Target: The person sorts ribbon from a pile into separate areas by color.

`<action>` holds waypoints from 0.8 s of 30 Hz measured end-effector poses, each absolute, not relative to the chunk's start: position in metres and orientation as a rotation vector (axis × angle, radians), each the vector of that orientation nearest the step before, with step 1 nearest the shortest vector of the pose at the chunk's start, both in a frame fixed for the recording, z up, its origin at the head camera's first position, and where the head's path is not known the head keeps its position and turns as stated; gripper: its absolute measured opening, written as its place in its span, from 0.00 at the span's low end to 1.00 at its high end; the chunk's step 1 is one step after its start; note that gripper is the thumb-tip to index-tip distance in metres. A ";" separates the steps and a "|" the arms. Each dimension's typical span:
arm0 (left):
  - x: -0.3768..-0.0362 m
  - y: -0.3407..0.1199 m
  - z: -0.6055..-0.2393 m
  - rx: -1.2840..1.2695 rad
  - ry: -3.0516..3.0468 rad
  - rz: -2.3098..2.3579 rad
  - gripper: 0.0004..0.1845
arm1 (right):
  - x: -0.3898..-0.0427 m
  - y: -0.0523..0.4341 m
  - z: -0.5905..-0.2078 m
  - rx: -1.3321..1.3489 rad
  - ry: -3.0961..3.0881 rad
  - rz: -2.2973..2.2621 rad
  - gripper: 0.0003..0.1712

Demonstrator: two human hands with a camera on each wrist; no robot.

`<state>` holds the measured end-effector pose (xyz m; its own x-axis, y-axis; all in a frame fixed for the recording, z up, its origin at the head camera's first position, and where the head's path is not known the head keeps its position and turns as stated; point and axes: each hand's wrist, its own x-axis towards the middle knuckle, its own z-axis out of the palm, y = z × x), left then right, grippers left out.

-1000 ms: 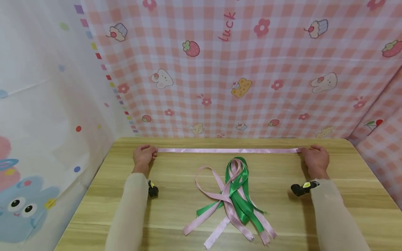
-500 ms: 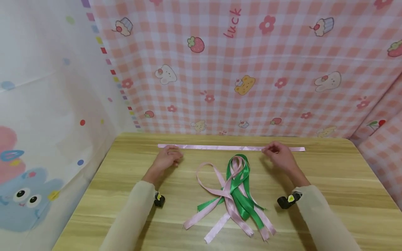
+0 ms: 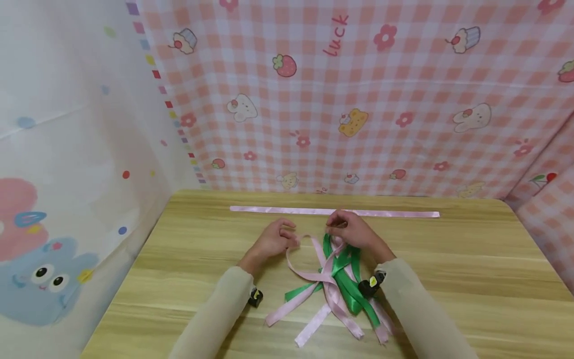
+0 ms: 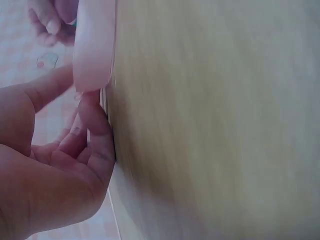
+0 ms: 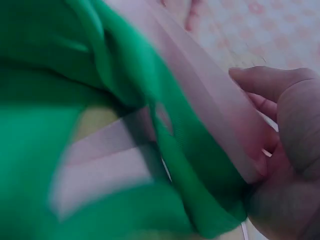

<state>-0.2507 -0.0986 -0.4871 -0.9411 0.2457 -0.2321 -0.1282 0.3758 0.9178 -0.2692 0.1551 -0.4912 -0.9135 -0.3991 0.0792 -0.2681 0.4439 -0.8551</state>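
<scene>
Fingers of the right hand (image 3: 354,233) are curled at the top of the ribbon pile (image 3: 336,279), and the right wrist view shows a pink ribbon (image 5: 220,120) running into them beside folds of green ribbon (image 5: 65,125), so this hand seems to be pinching a pink strand at the far end of the pile. Whether green is also caught in the pinch cannot be told from the blur. The left hand (image 3: 273,240) lies just left of the pile with its fingers loosely bent; in the left wrist view one fingertip (image 4: 92,107) touches the rim of a pink loop (image 4: 95,45) that stands up off the table (image 3: 471,269), but nothing is closed around it.

Beyond the pile, near the back edge of the table, one straight pink ribbon (image 3: 334,212) lies flat, well apart from both hands.

Judging from this, the step in hand is drawing one more strand out of the pile. The next move would call for a firm hold on a single ribbon and a slow lift, with the left hand steadying the tangle, since the strands cross one another and could drag along.
</scene>
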 end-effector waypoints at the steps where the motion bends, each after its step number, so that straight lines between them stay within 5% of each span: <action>1: -0.250 -0.095 -0.487 0.111 2.335 1.562 0.21 | -0.267 0.152 -0.493 -0.615 2.546 -1.468 0.06; 9: -0.248 -0.078 -0.493 0.192 2.317 1.586 0.16 | -0.248 0.133 -0.497 -0.524 2.530 -1.421 0.11; 24: -0.241 -0.100 -0.467 0.261 1.946 1.629 0.24 | -0.225 0.141 -0.487 -0.390 2.646 -1.461 0.06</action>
